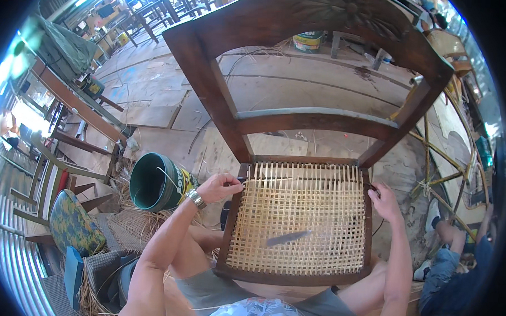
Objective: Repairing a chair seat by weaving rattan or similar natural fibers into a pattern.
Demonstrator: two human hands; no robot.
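A dark brown wooden chair (216, 95) stands in front of me, its seat end over my lap. Pale cane strips are woven across its seat (301, 215), with wider gaps toward the backrest. My left hand (219, 188), a metal watch on its wrist, is pinched at the left seat rail near the back. Opposite it, my right hand (384, 201) has its fingers closed at the right rail. Whatever lies between the fingertips of either hand is too small to make out. A dark flat blade (288, 238) rests on the woven cane.
Left of the chair, a green bucket (154, 182) lies tilted near loose cane strips. Farther left are a wooden armchair (45, 190) and a camouflage-patterned cushion (75, 221). To the right stands a pole frame (431, 164), with another person (455, 271) seated near it.
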